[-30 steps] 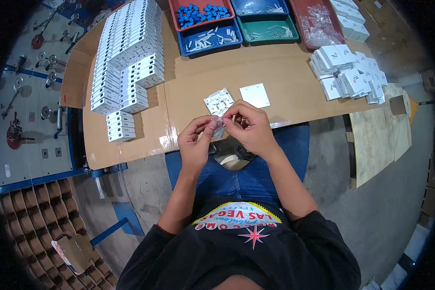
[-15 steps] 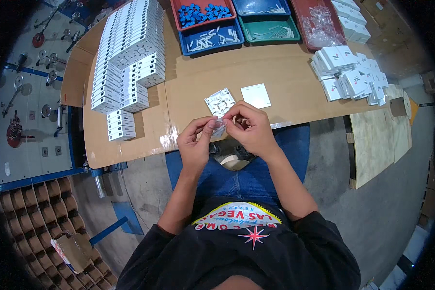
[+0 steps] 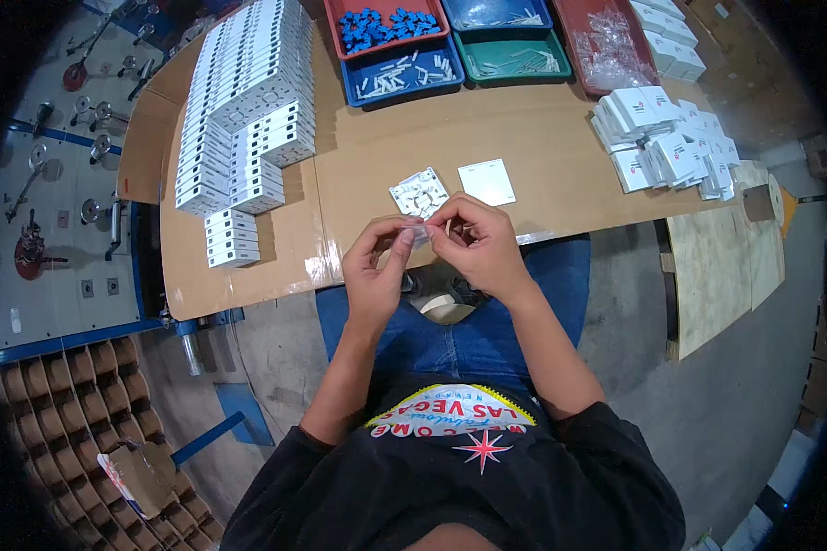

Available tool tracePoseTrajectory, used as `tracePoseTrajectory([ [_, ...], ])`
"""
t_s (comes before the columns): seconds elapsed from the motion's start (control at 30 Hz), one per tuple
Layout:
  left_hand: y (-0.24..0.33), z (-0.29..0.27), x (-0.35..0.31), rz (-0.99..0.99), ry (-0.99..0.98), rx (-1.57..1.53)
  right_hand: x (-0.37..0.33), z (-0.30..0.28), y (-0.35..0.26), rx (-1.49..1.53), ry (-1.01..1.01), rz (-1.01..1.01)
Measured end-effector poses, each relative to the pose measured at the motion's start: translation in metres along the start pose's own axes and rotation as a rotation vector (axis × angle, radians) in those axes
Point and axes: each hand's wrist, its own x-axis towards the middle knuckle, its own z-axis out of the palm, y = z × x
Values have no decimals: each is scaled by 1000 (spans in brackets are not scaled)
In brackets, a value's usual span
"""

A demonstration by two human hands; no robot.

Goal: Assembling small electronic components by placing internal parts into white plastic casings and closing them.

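Note:
Just off the table's front edge, my left hand (image 3: 371,274) and my right hand (image 3: 483,253) meet, fingertips almost touching. Between them they pinch a small clear plastic piece (image 3: 417,235), partly covered by the fingers; its exact kind is too small to make out. Directly beyond my fingertips, a square white plastic housing (image 3: 419,192) lies on the table with its inner side up, showing moulded parts. To its right rests a flat white square cover plate (image 3: 487,182), apart from the housing.
Stacked white housings (image 3: 257,83) rise on the left of the cardboard-covered table (image 3: 368,138). Along the back stand a red tray (image 3: 390,44) of blue parts, a blue tray (image 3: 400,92) of white pieces, a green tray (image 3: 515,79) and another red tray (image 3: 606,46) of clear plastic. White plates (image 3: 666,147) are piled at right.
My left hand has shifted slightly right, closer to my right hand. The clear piece sits a little higher between the fingertips. The housing and cover plate have not moved.

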Motion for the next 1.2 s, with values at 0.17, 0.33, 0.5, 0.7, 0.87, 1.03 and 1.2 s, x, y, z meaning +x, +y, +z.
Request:
tracePoseTrajectory([
  [0.17,-3,-3,1,33,5,22,0,1,1,-11,-10,-17],
  [0.33,-1,1,-1,39,24,35,0,2,2,-12,-29,-44],
  [0.5,0,2,-3,14,28,3,0,4,2,34,6,-36],
  [0.7,-1,1,0,29,6,56,0,4,4,28,10,-35],
  [0.87,-3,-2,0,46,3,78,0,4,2,16,-3,-39],
  [1.03,-2,-1,0,20,21,44,0,4,-1,15,-13,-36],
  [1.2,2,0,2,-11,7,20,0,3,-2,-5,-18,-34],
])
